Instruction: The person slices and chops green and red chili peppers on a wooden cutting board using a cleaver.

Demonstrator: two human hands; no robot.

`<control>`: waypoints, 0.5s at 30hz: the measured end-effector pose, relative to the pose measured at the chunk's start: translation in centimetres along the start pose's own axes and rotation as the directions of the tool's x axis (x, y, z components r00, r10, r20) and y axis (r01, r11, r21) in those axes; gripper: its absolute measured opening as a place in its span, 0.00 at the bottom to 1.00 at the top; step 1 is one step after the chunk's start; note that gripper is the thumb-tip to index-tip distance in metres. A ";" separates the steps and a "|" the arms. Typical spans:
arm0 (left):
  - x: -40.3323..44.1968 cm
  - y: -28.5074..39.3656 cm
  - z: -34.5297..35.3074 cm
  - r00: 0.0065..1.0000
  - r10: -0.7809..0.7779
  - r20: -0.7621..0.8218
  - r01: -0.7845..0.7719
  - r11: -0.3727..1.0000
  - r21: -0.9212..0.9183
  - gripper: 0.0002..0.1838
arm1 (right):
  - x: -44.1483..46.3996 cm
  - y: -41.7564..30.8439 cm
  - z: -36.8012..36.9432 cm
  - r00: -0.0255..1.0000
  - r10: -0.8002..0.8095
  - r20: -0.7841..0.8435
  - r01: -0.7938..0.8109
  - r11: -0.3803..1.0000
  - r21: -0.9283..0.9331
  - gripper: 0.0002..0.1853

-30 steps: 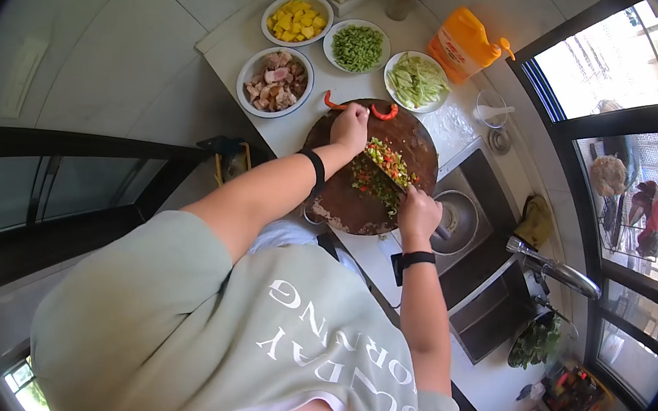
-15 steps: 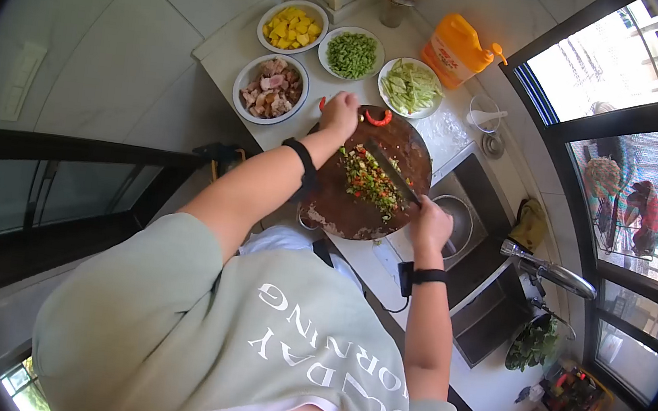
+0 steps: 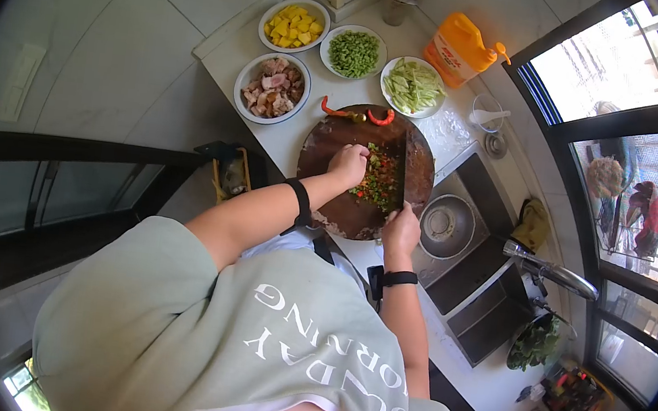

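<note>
Chopped red and green peppers (image 3: 382,177) lie in a narrow pile on the round wooden chopping board (image 3: 329,134). At the pile's left edge is my left hand (image 3: 348,165), its fingers curled; what they hold, if anything, is hidden. My right hand (image 3: 401,232) grips the handle of a kitchen knife (image 3: 404,169). The dark blade points away from me along the pile's right side, seen almost edge-on. On the board's far rim rest a curved red chilli (image 3: 380,118) and a longer red and dark chilli (image 3: 339,112).
Beyond the board stand bowls of raw meat pieces (image 3: 275,91) and yellow chunks (image 3: 293,28), plus plates of chopped green pieces (image 3: 354,52) and pale green slices (image 3: 413,87). An orange jug (image 3: 460,52) is behind them. To the right, a metal basin (image 3: 447,227) sits in the sink (image 3: 483,192).
My left hand has come down from the far chillies to the pile's left side. The knife has swung from slanted to pointing straight away, and the chopped peppers are in a narrower heap.
</note>
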State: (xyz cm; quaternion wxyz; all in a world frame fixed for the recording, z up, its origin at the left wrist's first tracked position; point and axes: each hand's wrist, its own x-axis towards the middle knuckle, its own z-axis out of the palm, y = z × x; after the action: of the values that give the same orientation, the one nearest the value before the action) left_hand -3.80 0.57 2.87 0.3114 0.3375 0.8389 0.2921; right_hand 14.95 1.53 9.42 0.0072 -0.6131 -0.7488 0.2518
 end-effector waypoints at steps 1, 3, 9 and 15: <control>-0.4 0.2 -0.4 0.997 0.057 -0.056 -0.058 0.998 -0.008 0.09 | -0.5 -0.6 -0.4 0.998 -0.059 -0.036 0.061 0.997 0.042 0.15; -0.3 0.5 -2.2 0.976 0.112 -0.187 -0.120 0.992 -0.033 0.08 | -1.4 -2.0 -1.0 0.997 -0.077 -0.030 0.080 0.992 0.097 0.15; 2.1 -1.6 -6.6 0.873 0.093 -0.478 -0.271 0.909 -0.318 0.07 | -3.0 -4.6 3.7 0.950 -0.295 0.102 0.267 0.937 0.225 0.12; 1.2 -3.2 -8.9 0.852 0.115 -0.511 -0.283 0.922 -0.264 0.08 | -2.9 -2.7 5.5 0.979 -0.186 0.083 0.144 0.920 0.364 0.10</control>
State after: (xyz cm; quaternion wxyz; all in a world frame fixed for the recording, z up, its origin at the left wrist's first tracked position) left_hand -12.09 -2.98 5.90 0.1103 0.2825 0.7889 0.5344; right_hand 11.46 -3.47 6.55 0.0960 -0.5206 -0.7388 0.4170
